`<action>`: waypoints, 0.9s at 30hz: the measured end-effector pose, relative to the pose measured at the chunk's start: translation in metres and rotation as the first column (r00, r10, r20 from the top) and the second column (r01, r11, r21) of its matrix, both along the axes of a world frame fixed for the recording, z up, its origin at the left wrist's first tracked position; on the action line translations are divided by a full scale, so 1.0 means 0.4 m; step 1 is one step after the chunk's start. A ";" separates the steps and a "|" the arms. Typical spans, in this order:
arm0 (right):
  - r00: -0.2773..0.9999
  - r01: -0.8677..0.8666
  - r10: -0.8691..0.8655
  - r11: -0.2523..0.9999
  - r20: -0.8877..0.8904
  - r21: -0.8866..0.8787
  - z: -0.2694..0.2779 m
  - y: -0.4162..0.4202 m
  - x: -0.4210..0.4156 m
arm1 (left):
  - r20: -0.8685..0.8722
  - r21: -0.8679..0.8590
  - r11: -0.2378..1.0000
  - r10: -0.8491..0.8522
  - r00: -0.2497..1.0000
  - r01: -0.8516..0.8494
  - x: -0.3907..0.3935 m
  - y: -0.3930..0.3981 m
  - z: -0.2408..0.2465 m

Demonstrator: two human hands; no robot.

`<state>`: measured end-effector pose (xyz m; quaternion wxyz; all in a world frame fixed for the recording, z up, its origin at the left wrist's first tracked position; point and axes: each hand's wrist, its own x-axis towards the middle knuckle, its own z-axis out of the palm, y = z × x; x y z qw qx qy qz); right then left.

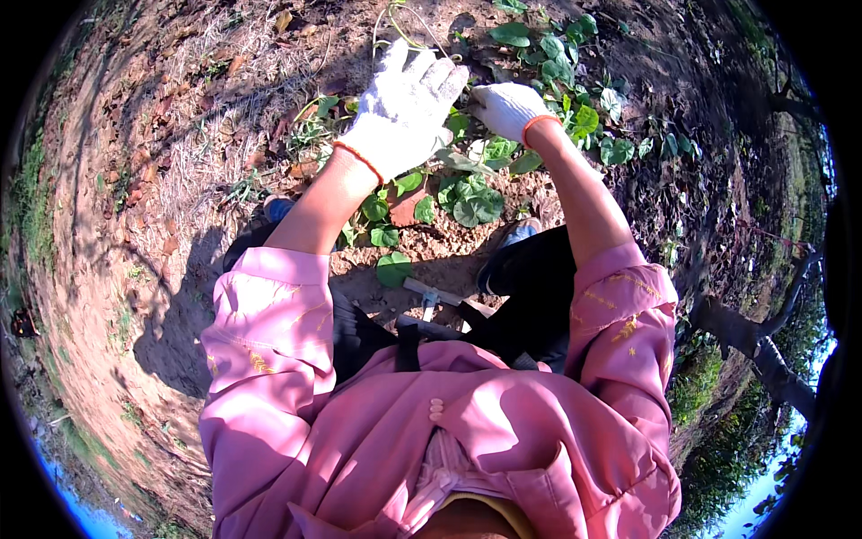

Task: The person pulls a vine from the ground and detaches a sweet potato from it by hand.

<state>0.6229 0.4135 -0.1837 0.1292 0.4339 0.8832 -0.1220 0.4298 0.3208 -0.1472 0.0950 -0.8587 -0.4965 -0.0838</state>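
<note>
Both my hands wear white knit gloves with orange cuffs and reach over a low patch of leafy green plants (475,202). My left hand (404,104), palm down with its fingers partly spread, lies at the top middle. A thin looping vine (397,27) passes at its fingertips; whether the fingers grip it cannot be told. My right hand (508,111) is just right of it, its fingers curled in near the left hand's fingertips above the leaves. What lies between its fingers is hidden.
A small wooden stool or frame (444,296) is partly visible between my legs. Reddish brick-like material (406,209) lies among the leaves. Dry grass and fallen leaves cover the soil at left. A tree branch (734,327) stands at right, and more leafy plants (559,57) grow at upper right.
</note>
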 end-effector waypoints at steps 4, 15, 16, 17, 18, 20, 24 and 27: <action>1.000 -0.015 0.015 1.000 0.021 -0.008 0.043 -0.028 0.010 | 0.021 -0.161 0.985 -0.056 0.998 0.059 0.061 0.005 -0.047; 0.996 0.050 -0.037 0.984 -0.076 0.172 0.064 -0.073 0.103 | 0.292 -0.723 0.690 0.250 0.923 0.042 0.203 0.104 -0.152; 0.997 0.037 -0.027 0.989 -0.079 0.140 0.069 -0.069 0.113 | 0.484 -0.661 0.734 0.263 0.835 0.152 0.214 0.110 -0.174; 0.996 0.023 -0.014 0.994 -0.084 0.107 0.072 -0.062 0.121 | 0.468 -0.731 0.662 0.314 0.826 0.163 0.217 0.117 -0.191; 0.996 0.010 -0.004 0.997 -0.087 0.073 0.076 -0.051 0.133 | 0.447 -0.794 0.581 0.363 0.818 0.176 0.229 0.126 -0.178; 0.983 0.064 -0.084 0.990 -0.160 -0.130 0.117 -0.018 0.175 | 0.439 -0.860 0.467 0.474 0.764 0.205 0.261 0.127 -0.113; 0.935 0.266 -0.247 0.963 -0.256 0.044 0.133 0.035 0.257 | 0.491 -0.848 0.477 0.548 0.677 0.229 0.243 0.122 -0.076; 0.937 0.347 -0.342 0.931 -0.064 0.108 0.126 0.054 0.272 | 0.485 -0.558 0.826 0.247 0.839 0.079 0.193 0.128 -0.138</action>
